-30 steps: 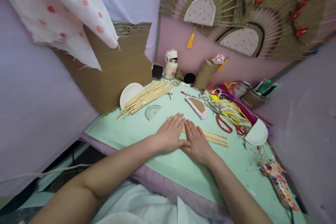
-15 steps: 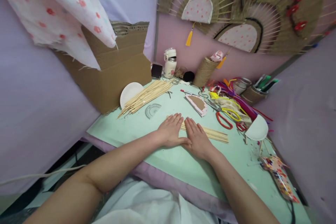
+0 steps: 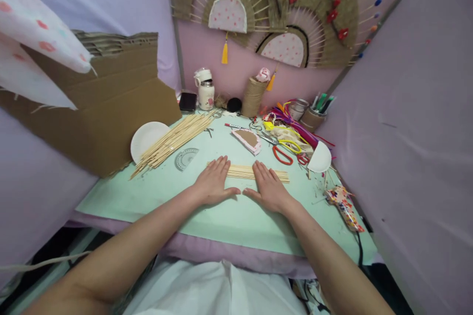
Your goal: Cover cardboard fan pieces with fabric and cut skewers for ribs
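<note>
Both hands lie flat across a thin row of bamboo skewers [image 3: 242, 172] on the pale green counter [image 3: 148, 202], in front of the person. The left hand [image 3: 212, 181] covers the row's left part and the right hand [image 3: 269, 188] lies over it nearer the other end. All the fingers are straight and released, laid over the skewers without gripping any. The thumbs point toward each other on the near side of the row, close but apart.

For handling this well, light, even pressure under both sets of fingers seems best, since a harder push on one side could roll round sticks over each other or fan them out. The right-hand tips look slightly uneven, so they would be worth nudging level, with the left hand as a steady stop. Keeping the palms low should help the skewers lie side by side.

The protractor [image 3: 185, 158] and the larger skewer pile [image 3: 177, 140] lie to the left; the half-round cardboard piece [image 3: 248, 140] sits just beyond the row, near the red-handled scissors [image 3: 283, 161].
</note>
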A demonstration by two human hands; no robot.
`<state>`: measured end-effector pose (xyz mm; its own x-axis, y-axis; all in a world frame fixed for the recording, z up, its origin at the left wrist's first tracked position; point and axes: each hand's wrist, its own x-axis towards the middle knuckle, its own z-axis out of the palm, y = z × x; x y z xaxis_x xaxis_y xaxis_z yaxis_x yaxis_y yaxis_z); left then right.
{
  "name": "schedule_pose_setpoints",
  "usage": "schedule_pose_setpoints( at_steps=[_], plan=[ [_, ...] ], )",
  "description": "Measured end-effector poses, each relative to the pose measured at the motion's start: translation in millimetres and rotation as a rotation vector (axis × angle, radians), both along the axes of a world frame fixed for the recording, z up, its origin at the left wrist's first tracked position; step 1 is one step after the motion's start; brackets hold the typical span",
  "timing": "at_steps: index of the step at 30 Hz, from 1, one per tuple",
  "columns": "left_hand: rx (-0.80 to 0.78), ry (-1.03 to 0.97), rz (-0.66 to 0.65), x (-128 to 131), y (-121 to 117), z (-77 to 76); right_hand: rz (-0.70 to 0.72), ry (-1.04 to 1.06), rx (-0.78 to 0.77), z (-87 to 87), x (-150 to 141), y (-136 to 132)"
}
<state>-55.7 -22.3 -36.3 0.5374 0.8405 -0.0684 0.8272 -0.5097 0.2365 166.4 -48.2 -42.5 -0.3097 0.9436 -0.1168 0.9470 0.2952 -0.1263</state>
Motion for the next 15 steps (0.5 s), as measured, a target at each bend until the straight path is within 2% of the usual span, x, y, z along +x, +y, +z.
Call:
schedule_pose_setpoints(
  at_steps=[9, 12, 15],
  plan=[
    [0.058, 0.042, 0.016, 4, -2, 1.4, -0.008, 0.032, 0.003, 2.0, 0, -1],
    [0.109, 0.036, -0.014, 18, -4, 4.8, 0.0, 0.019, 0.013, -0.1, 1, 0],
    [0.087, 0.017, -0.101, 38, -2, 6.7, 0.009, -0.017, 0.012, -0.4, 1, 0]
  ],
)
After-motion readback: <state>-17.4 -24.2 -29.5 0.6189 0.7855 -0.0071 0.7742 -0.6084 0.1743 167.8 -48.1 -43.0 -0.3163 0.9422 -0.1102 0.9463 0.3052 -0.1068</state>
